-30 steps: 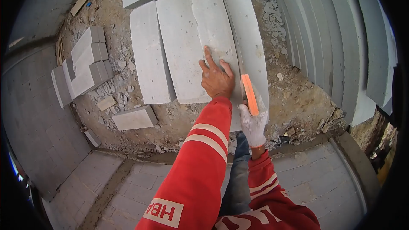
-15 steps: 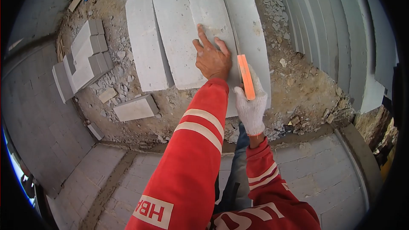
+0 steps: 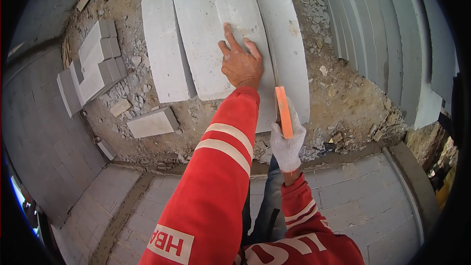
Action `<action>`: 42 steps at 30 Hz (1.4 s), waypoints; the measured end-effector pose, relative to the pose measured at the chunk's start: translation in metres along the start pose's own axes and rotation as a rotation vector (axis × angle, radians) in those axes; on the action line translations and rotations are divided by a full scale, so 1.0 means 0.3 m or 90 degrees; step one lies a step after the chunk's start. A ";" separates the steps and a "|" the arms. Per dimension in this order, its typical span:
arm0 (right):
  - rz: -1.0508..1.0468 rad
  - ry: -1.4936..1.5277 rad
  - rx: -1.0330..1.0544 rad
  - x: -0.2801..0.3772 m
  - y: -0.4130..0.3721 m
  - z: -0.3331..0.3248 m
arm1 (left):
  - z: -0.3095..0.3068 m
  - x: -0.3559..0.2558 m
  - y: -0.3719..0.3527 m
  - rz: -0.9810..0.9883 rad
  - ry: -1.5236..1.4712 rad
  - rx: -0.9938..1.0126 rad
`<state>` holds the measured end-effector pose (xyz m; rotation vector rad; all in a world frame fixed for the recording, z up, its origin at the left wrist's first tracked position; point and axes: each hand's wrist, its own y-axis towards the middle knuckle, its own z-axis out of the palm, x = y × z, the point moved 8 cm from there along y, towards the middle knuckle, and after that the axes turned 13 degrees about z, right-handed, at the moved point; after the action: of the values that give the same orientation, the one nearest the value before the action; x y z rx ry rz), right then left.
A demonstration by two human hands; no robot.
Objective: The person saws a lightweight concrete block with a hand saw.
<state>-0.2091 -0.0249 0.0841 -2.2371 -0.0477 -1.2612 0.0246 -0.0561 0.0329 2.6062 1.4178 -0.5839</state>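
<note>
My bare left hand (image 3: 241,66) lies on top of a pale grey concrete block (image 3: 235,0), fingers spread and pressed down. My right hand (image 3: 288,147), in a white knitted glove, is wrapped round the orange handle of a hand saw (image 3: 283,113). The saw's thin blade runs away from me along a long straight cut in the block, just right of my left hand. Right of that line lies the other part of the block (image 3: 290,54). To the left, another pale block (image 3: 167,44) lies alongside, separated by a narrow dark gap.
Stacked cut blocks (image 3: 98,68) and a loose piece (image 3: 153,122) lie on the rubble-strewn ground (image 3: 338,93) at left. A row of upright grey blocks (image 3: 378,34) stands at right. A block wall (image 3: 54,118) rises on the left; a low block wall (image 3: 358,196) runs nearest me.
My right hand has drawn the saw back toward my body, along the cut. The left hand stays pressed on the block. The whole view has shifted slightly.
</note>
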 end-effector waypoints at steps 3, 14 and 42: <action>0.039 0.007 0.018 -0.023 -0.069 -0.018 | -0.012 0.000 -0.004 0.003 0.010 0.000; -0.029 0.035 0.000 0.183 0.270 0.065 | 0.003 0.003 -0.006 0.027 -0.001 -0.021; 0.034 -0.129 -0.005 -0.074 -0.206 -0.113 | -0.008 -0.023 0.018 0.050 -0.016 -0.032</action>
<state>-0.2662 0.0156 0.1080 -2.3494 -0.0602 -1.0052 0.0264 -0.0639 0.0373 2.5919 1.2996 -0.5612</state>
